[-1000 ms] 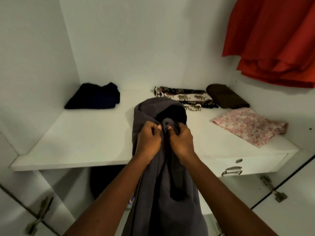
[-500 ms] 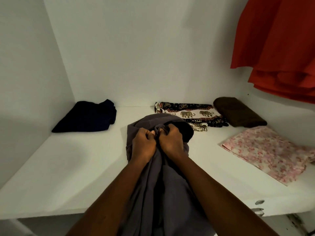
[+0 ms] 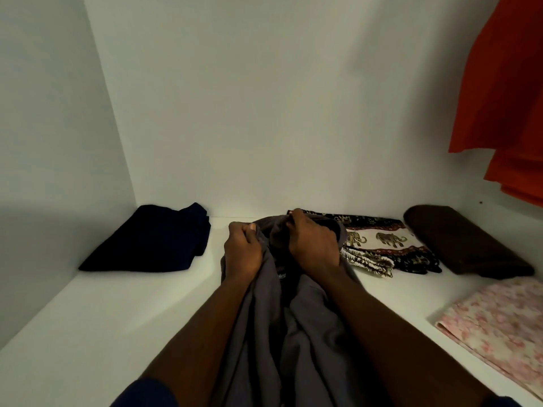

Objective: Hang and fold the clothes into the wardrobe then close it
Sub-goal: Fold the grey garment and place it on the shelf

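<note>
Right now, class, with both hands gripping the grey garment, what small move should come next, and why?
Probably lay the grey garment down on the bare shelf between the navy clothes and elephant-print cloth: left hand and right hand hold its top edge there, while the rest trails back, bunched.

inside of a home wardrobe, prob bedroom. white shelf w/ folded clothes. red garment hanging top right.
</note>
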`<state>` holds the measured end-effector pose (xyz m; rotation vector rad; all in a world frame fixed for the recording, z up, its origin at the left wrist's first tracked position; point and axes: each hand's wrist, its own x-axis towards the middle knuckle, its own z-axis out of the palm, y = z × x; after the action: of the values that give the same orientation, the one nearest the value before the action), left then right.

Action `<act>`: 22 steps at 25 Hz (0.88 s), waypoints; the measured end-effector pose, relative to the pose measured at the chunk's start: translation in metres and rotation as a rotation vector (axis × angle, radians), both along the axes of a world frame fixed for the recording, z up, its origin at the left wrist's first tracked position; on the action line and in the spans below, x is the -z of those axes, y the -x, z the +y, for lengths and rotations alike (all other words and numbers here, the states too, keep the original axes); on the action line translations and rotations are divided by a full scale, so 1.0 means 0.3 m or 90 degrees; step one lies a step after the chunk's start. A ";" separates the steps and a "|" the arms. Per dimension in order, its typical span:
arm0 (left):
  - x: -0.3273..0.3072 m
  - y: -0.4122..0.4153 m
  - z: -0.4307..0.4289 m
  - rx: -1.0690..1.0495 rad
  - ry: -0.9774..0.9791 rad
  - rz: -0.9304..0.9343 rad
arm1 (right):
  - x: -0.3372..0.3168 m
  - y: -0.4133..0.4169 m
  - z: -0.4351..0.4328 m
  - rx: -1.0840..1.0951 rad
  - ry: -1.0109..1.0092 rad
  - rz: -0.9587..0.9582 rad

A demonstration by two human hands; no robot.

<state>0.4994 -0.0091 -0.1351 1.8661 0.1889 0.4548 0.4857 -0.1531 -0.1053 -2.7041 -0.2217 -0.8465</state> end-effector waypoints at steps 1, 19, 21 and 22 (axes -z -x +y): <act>-0.004 -0.042 0.005 -0.003 0.018 -0.007 | -0.028 -0.021 -0.023 0.014 0.132 -0.013; -0.037 0.019 0.192 0.121 0.038 -0.179 | -0.179 0.186 0.065 0.240 -0.276 0.238; -0.042 0.091 0.223 0.189 0.018 -0.223 | -0.191 0.228 0.092 0.203 -0.205 0.214; -0.036 0.118 0.233 0.227 0.036 -0.221 | -0.189 0.248 0.098 0.170 -0.233 0.233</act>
<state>0.4641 0.0608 -0.1243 1.6888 -0.3544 0.5090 0.4112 -0.1236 -0.0486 -2.5036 0.3469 -0.3892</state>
